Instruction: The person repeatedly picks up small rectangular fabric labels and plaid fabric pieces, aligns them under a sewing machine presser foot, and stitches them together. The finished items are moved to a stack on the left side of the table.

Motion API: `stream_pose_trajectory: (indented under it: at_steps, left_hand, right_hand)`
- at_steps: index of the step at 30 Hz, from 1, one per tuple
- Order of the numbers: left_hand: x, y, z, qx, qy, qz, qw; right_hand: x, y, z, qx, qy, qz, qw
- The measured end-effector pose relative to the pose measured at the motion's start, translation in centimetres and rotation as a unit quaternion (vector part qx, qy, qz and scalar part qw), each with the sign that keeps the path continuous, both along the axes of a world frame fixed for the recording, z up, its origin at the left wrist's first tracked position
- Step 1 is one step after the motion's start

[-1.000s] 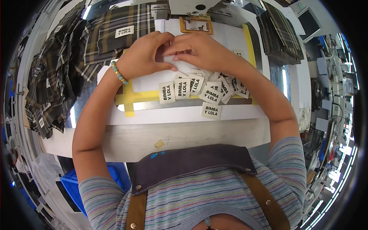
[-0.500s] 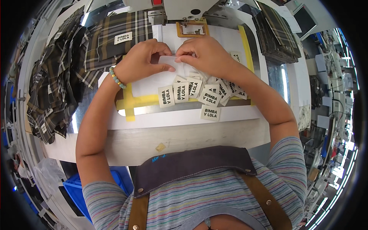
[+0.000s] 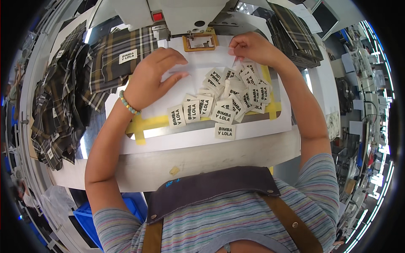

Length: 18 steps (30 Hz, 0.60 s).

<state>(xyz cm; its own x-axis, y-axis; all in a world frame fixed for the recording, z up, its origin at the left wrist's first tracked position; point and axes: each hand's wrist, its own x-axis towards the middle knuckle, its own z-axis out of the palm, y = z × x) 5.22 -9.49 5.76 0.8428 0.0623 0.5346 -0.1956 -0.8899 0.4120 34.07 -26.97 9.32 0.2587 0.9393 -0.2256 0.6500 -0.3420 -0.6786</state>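
A loose heap of small cream woven fabric labels with black printing [image 3: 230,99] lies spread on the white work surface [image 3: 202,139], between the two hands and a little nearer the person than both. The right hand [image 3: 252,47] sits at the far right edge of that heap, its fingertips [image 3: 237,55] drawn together in a pinch at the topmost labels; whether a single label is actually caught between them cannot be told. The left hand [image 3: 152,78] lies well apart from it, flat and palm down on a white sheet of paper or backing [image 3: 192,67], fingers stretched toward the heap but short of it. A string bracelet of pale green and amber beads [image 3: 128,103] circles the left wrist.

Just beyond both hands stands a small rectangular brown clamp frame [image 3: 200,42] under the head of a pale grey sewing machine [image 3: 181,14] that carries a red button [image 3: 157,16]. Strips of yellow tape [image 3: 145,124] run on the surface near the left wrist and under the labels. Out past the left hand lie stacked dark plaid cloth pieces [image 3: 114,57], one bearing a sewn-on label, with more hanging further left. Beyond the right hand is another stack of dark plaid cloth [image 3: 295,31]. Close to the person's body sits a grey apron bib with brown straps [image 3: 211,189] over a striped shirt.
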Motion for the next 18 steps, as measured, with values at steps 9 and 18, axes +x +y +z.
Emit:
stream_pose_trajectory:
  at_steps: [9, 18]
  left_hand:
    - [0.9, -2.4, -0.7, 0.148, 0.121, 0.012, 0.982]
    - [1.9, -3.1, -0.6, 0.149, 0.144, 0.026, 0.978]
  right_hand:
    - [1.1, 4.5, -1.6, 0.029, -0.05, -0.025, 0.998]
    - [3.9, 4.3, -4.2, 0.083, 0.09, 0.003, 0.992]
